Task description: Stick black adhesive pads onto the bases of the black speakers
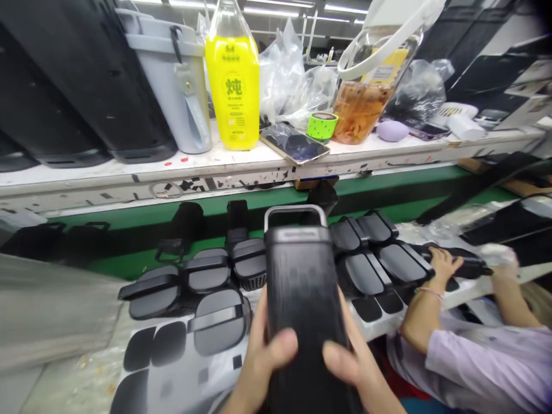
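Between my two hands I hold a tall black plastic housing (304, 299) with a light grey loop handle (295, 208) at its far end. My left hand (269, 353) grips its left side, thumb on the front face. On the right side my right hand (353, 356) closes round it in the same way. Black units with grey lids and handles stand on the bench on both sides, one grey-lidded unit (219, 322) being just left of my left hand. The lower end of the housing runs out of view.
A white shelf (241, 178) crosses ahead, bearing a yellow bottle (233, 92), a grey tumbler (172, 80), a phone (295, 142), green tape (322, 125) and a jug of amber liquid (366, 103). Tall black housings (95, 75) stand at left. A co-worker's hands (444, 267) work at right.
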{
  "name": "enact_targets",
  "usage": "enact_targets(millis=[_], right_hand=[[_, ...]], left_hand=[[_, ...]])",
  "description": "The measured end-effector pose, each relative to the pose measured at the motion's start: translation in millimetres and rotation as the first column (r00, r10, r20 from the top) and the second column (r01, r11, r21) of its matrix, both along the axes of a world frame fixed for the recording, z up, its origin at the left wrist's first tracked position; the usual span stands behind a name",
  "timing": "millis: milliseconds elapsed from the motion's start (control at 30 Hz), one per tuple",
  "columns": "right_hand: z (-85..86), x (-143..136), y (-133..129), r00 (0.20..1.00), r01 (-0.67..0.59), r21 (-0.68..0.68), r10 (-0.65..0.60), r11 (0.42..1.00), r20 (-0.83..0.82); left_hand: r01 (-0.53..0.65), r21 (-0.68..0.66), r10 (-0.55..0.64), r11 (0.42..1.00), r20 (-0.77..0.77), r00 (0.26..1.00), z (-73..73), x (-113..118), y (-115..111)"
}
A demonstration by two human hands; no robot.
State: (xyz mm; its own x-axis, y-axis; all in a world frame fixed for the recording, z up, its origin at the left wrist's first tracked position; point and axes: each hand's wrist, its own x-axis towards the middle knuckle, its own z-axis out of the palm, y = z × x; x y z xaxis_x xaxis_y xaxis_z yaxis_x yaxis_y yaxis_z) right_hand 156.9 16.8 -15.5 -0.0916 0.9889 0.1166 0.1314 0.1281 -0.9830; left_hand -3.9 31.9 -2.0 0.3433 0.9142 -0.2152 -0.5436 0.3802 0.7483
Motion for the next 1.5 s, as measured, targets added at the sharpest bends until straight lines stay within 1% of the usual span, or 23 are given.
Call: enact_targets(millis=[33, 67, 100, 133, 167, 233, 333, 433, 500, 633, 700, 733, 800, 900, 967, 1033, 1133, 1233, 1367, 1500], right_hand=[[0.8, -2.1, 4.7, 0.993, -0.024, -0.054, 0.017, 0.998, -0.116], [0.1, -3.1, 8.3, 0.976, -0.056, -0.100, 0.033, 0.993, -0.215], [-1.7, -2.9, 10.4, 0.961, -0.084, -0.129, 0.046, 0.988, -0.274], [-3.9, -1.8, 11.0, 0.959, -0.100, -0.126, 0.062, 0.987, -0.277], [-5.9, -0.1, 10.4, 0.966, -0.105, -0.106, 0.076, 0.989, -0.246], [-6.7, 2.8, 7.8, 0.984, -0.078, -0.074, 0.065, 0.994, -0.168], [2.2, 1.2, 6.9, 0.987, -0.073, -0.050, 0.065, 0.996, -0.146], [13.5, -4.9, 9.6, 0.987, -0.095, -0.033, 0.090, 0.995, -0.136], [16.1, -7.4, 10.2, 0.985, -0.103, -0.019, 0.100, 0.994, -0.138], [11.5, -7.4, 7.0, 0.954, -0.163, -0.048, 0.145, 0.985, -0.262], [9.4, -7.5, 5.4, 0.954, -0.160, -0.063, 0.137, 0.985, -0.266], [9.1, -8.0, 5.1, 0.957, -0.154, -0.060, 0.134, 0.986, -0.256], [9.6, -9.7, 5.4, 0.962, -0.141, -0.043, 0.127, 0.989, -0.243], [10.7, -12.1, 7.2, 0.976, -0.098, -0.006, 0.095, 0.995, -0.197], [10.2, -12.6, 8.1, 0.987, -0.061, 0.018, 0.063, 0.998, -0.146], [9.1, -12.9, 8.0, 0.989, -0.059, 0.025, 0.062, 0.998, -0.134], [9.1, -15.2, 5.9, 0.971, -0.068, -0.032, 0.059, 0.997, -0.232], [12.3, -19.7, 3.3, 0.934, -0.049, -0.124, 0.002, 0.991, -0.356], [15.4, -22.6, 1.8, 0.931, -0.020, -0.163, -0.041, 0.986, -0.362], [12.2, -20.4, 2.0, 0.924, -0.052, -0.157, -0.012, 0.986, -0.382]], left_hand=[[-0.030, -0.025, 0.029, 0.999, -0.039, 0.999, -2.2, 0.5, 5.1], [-0.052, -0.013, 0.051, 0.999, -0.070, 0.996, -4.7, 1.3, 9.8], [-0.073, 0.022, 0.075, 0.997, -0.094, 0.993, -6.9, 2.3, 13.4], [-0.087, 0.076, 0.095, 0.993, -0.106, 0.990, -8.2, 3.4, 15.6], [-0.099, 0.127, 0.112, 0.987, -0.106, 0.988, -8.3, 4.4, 16.4], [-0.112, 0.191, 0.132, 0.975, -0.093, 0.987, -4.3, 5.5, 14.9], [-0.094, 0.251, 0.123, 0.963, -0.104, 0.987, 7.4, 4.9, 10.3], [-0.060, 0.257, 0.099, 0.965, -0.142, 0.985, 13.9, 1.8, 6.7], [-0.030, 0.251, 0.065, 0.968, -0.135, 0.989, 12.2, -1.5, 4.3], [0.075, 0.324, -0.024, 0.943, -0.158, 0.987, 5.5, -9.2, -1.4], [0.098, 0.328, -0.068, 0.940, -0.100, 0.993, 5.9, -11.3, -4.2], [0.087, 0.318, -0.068, 0.944, -0.070, 0.995, 6.9, -11.6, -5.4], [0.029, 0.297, -0.008, 0.954, -0.070, 0.997, 9.1, -10.7, -7.3], [-0.049, 0.288, 0.089, 0.956, -0.129, 0.988, 8.5, -8.5, -8.3], [-0.060, 0.304, 0.108, 0.951, -0.145, 0.984, 5.3, -8.2, -8.0], [-0.045, 0.320, 0.096, 0.946, -0.146, 0.985, 2.1, -9.0, -7.7], [-0.022, 0.321, 0.077, 0.947, -0.159, 0.984, 0.6, -10.3, -7.2], [-0.031, 0.323, 0.088, 0.946, -0.162, 0.983, 1.4, -9.9, -7.0], [-0.034, 0.321, 0.069, 0.947, -0.098, 0.993, -0.8, -9.4, -8.7], [-0.050, 0.290, 0.089, 0.956, -0.124, 0.988, -4.7, -9.8, -11.7]])
